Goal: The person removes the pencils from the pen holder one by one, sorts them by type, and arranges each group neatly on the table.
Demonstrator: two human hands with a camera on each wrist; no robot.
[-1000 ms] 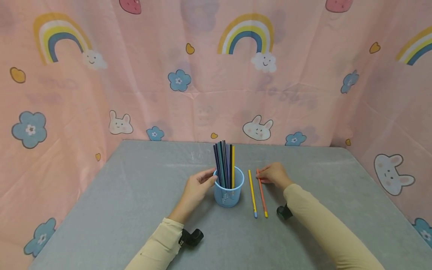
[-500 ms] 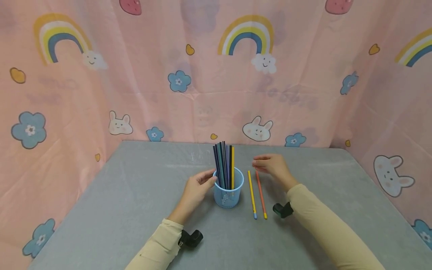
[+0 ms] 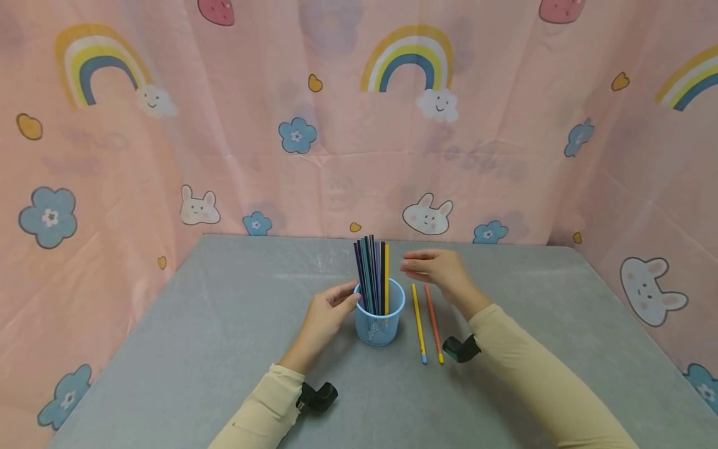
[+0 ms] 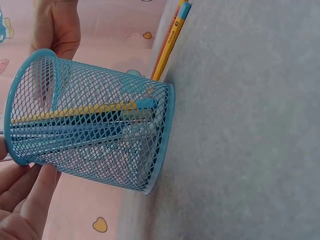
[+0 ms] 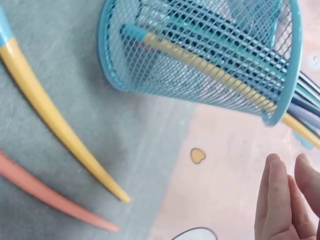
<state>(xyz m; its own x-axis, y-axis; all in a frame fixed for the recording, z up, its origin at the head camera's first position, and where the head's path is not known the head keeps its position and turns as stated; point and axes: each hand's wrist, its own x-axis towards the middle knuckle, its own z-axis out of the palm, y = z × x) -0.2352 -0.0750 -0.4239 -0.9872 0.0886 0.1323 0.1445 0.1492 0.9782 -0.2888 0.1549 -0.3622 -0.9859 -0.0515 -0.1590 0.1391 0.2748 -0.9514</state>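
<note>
A light-blue mesh pencil cup [image 3: 377, 328] stands upright on the grey table, holding several dark, teal and purple pencils [image 3: 370, 274] and a yellow pencil [image 5: 295, 129] with a blue end. My left hand [image 3: 321, 319] grips the cup's rim from the left, thumb and fingers at its edge. To the right of the cup lie a yellow pencil [image 3: 419, 324] with a blue end and an orange pencil [image 3: 434, 325] with a yellow end, side by side. Beyond their far tips my right hand [image 3: 445, 274] hovers, fingers extended toward the cup and holding nothing.
The grey tabletop [image 3: 224, 349] reaches back to a pink curtain [image 3: 235, 81] printed with rainbows, rabbits and flowers, which also encloses both sides. Each wrist carries a black camera, the left one [image 3: 318, 396] low over the table.
My right hand has let go of the orange pencil, leaving it on the table, then lifted and moved left toward the cup. My left hand stays at the rim.
</note>
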